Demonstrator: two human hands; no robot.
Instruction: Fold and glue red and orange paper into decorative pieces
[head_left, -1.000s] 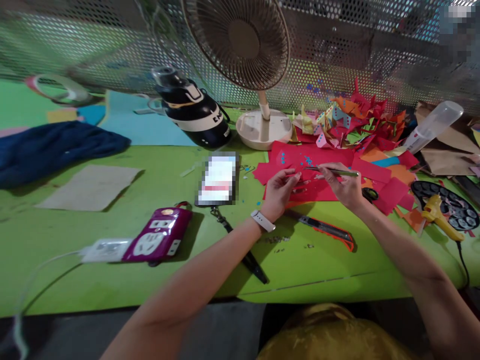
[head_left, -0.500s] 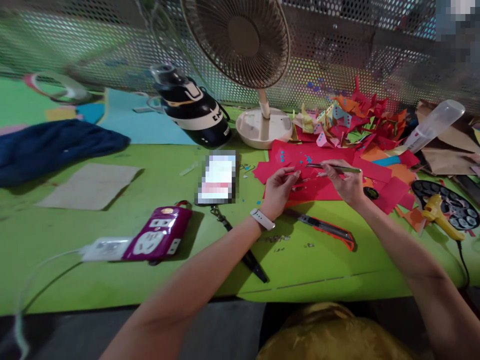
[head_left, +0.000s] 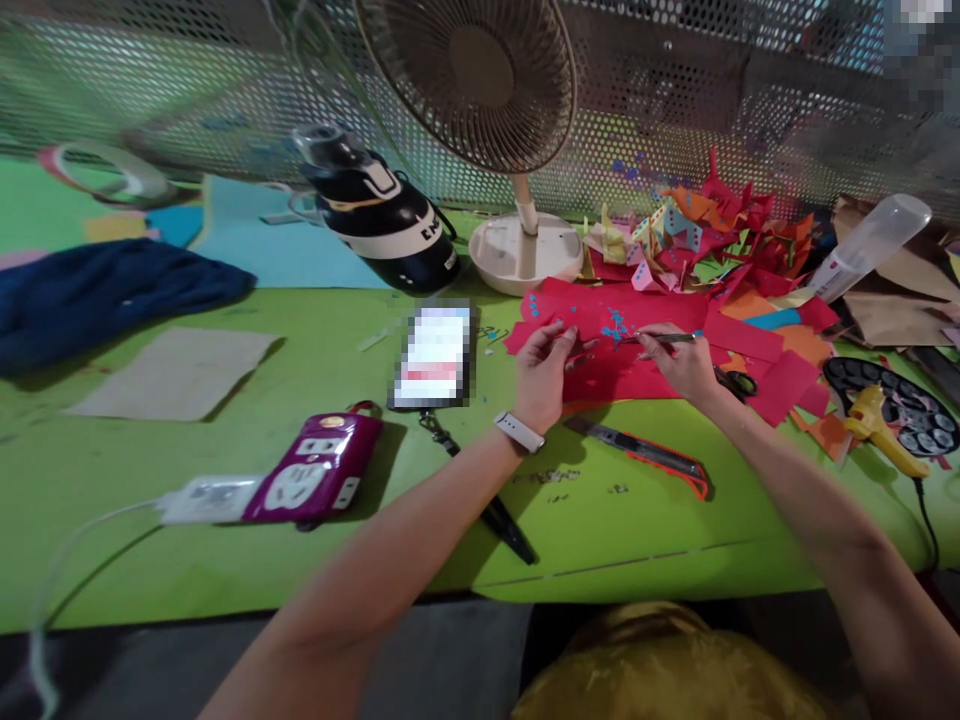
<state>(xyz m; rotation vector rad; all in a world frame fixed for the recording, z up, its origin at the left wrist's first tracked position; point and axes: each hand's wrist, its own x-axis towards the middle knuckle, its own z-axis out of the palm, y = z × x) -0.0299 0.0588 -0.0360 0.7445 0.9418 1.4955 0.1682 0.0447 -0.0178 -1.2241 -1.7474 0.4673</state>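
Observation:
Slim metal tweezers (head_left: 671, 338) are pinched in my right hand (head_left: 686, 365), their tips pointing left at a cluster of small blue bits (head_left: 618, 326) on red paper (head_left: 630, 375). My left hand (head_left: 541, 375), with a pale watch band on its wrist, is closed at the left part of this paper. Its fingers seem to pinch a red paper piece with a short row of blue dots (head_left: 534, 305) just above them; the fingers partly hide its edges. A utility knife (head_left: 649, 457) with an orange-edged handle lies on the green table below the hands.
Behind the paper stand a fan (head_left: 525, 250) and a black bottle (head_left: 394, 230). A heap of folded coloured paper (head_left: 705, 230) fills the back right. A yellow glue gun (head_left: 881, 430) rests at far right. Left are a phone (head_left: 431, 355) and a purple power strip (head_left: 322, 465).
My left hand has shifted left, and the row of blue dots has moved left with it. My right hand has moved slightly lower, uncovering more of the blue cluster.

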